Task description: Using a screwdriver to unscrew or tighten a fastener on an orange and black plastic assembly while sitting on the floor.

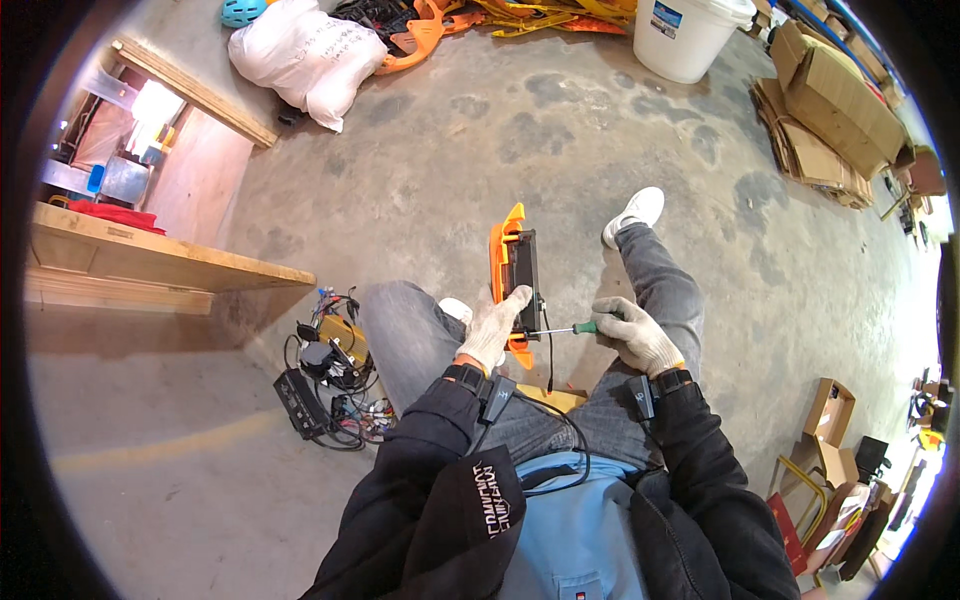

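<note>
My left hand [492,326], in a pale work glove, is wrapped round the lower part of an orange plastic housing [497,262]. Fixed along the housing's right side is a long black box [523,262], and a thin black cable [550,358] hangs down near it. My right hand [642,338], gloved too, grips a screwdriver [585,327] by its green handle. Its shaft points left, and the tip meets the lower end of the part. Whether the tip sits in a screw is too small to tell. The part is held up between my legs.
Left of my knee lies a heap of black devices and tangled wires [325,365]. A wooden bench [170,245] stands beyond it. Farther off are a white sack [305,60], orange and yellow plastic pieces [560,15], a white bucket [685,45] and cardboard boxes [835,100].
</note>
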`<state>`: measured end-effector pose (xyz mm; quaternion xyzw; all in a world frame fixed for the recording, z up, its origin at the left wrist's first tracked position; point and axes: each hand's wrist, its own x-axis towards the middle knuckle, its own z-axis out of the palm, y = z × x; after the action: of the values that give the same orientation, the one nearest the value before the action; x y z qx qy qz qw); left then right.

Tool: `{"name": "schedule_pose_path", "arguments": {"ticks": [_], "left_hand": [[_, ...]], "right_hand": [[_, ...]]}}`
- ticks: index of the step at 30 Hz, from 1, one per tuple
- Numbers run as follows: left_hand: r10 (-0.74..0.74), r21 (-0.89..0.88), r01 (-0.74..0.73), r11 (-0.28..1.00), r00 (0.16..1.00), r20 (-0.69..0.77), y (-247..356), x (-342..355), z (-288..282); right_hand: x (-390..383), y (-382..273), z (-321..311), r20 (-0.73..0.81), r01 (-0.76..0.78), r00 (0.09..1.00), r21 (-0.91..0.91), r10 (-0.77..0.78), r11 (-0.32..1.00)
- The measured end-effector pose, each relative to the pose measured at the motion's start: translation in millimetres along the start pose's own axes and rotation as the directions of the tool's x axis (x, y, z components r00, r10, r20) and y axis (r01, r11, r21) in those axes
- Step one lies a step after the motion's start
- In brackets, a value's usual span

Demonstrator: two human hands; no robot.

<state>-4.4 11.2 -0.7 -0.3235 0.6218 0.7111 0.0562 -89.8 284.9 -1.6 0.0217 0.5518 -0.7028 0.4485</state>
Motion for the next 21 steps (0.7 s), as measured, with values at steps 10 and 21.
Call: {"name": "schedule_pose_path", "arguments": {"ticks": [10, 21], "left_hand": [[-0.046, 0.073, 0.050, 0.996, 0.997, -0.057, 8, -4, 0], [-0.025, 0.013, 0.026, 1.000, 0.999, -0.037, -3, 8, -3]], "right_hand": [[8, -2, -6, -0.030, -0.168, 0.986, -0.195, 0.166, 0.966], [1, 2, -5, 0.019, -0.024, 1.000, 0.016, 0.024, 1.000]]}}
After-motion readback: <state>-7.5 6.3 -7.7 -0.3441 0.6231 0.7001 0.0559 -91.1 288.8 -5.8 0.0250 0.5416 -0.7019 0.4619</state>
